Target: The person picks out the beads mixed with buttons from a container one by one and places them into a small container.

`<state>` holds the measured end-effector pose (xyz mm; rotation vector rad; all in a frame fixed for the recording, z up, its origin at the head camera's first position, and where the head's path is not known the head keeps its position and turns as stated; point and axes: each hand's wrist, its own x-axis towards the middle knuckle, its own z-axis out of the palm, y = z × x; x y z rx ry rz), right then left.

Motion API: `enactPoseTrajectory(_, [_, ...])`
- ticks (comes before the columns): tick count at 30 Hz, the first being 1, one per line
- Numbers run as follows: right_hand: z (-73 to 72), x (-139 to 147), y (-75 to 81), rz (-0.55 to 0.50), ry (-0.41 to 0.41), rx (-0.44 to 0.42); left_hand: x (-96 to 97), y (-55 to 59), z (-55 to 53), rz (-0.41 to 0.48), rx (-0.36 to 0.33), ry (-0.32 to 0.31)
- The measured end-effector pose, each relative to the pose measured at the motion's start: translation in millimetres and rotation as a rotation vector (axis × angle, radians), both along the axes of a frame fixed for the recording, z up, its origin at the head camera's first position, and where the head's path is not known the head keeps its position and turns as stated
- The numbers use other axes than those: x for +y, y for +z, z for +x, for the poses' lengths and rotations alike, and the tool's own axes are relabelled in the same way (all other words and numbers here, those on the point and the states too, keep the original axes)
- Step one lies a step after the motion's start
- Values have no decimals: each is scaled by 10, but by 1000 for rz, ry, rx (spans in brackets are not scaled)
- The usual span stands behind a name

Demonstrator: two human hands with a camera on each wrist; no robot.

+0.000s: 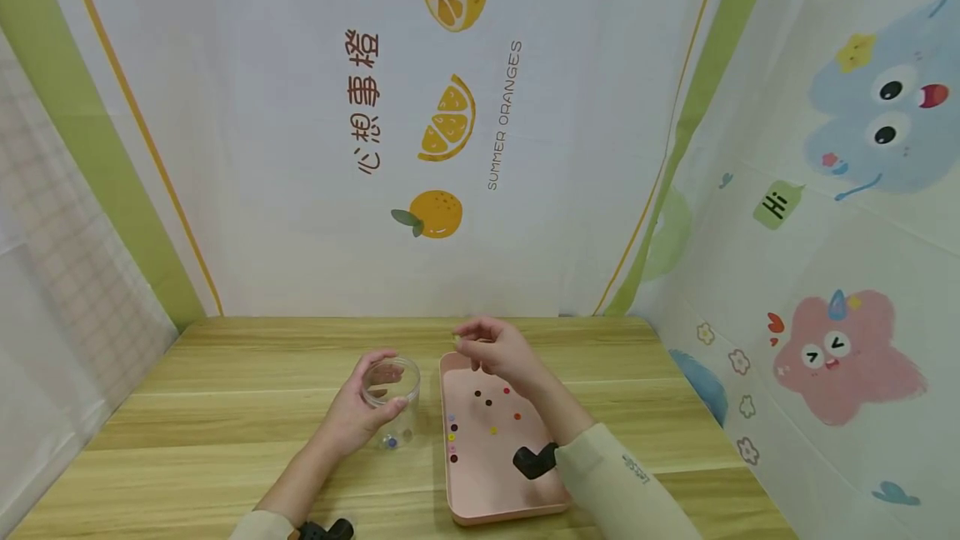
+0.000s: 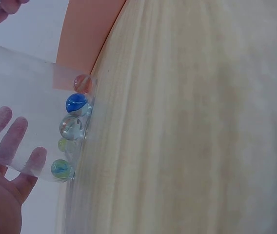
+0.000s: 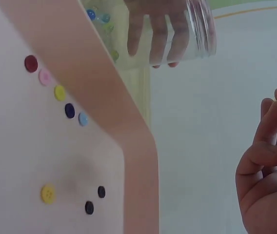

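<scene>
My left hand [image 1: 351, 417] grips a clear plastic jar [image 2: 29, 83], fingers on one side and thumb on the other. The jar stands upright on the table, its mouth uncovered. Several glass marbles [image 2: 71, 127] lie on its bottom, among them a blue one [image 2: 77, 104] and a reddish one [image 2: 82, 83]. My right hand [image 1: 498, 350] is raised over the far end of a pink tray [image 1: 510, 492]. Its thumb and fingertips pinch a tiny pale yellowish thing [image 1: 457, 342], mostly hidden; its kind cannot be made out.
Along the tray's left side runs a row of small coloured buttons [image 1: 452, 437]. Others, such as a yellow button [image 3: 48, 193] and two dark ones, lie scattered further in. The tray rests on a wooden table [image 1: 247, 407], right of the jar. A printed curtain [image 1: 300, 257] hangs behind.
</scene>
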<state>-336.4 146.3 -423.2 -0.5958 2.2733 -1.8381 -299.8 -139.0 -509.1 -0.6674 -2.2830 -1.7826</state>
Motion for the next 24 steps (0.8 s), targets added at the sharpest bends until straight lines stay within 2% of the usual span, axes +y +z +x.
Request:
enactPoseTrajectory(7, [43,-97,81,16,24,-13,-6,1,-1,-2,-8,0])
enactPoseTrajectory(16, [66,-242,101,17,70,-33,-8,15,3,-15,-12,2])
enactPoseTrajectory(24, [108,-421,130,50,94,10,-13,15,-2,-29,-21,8])
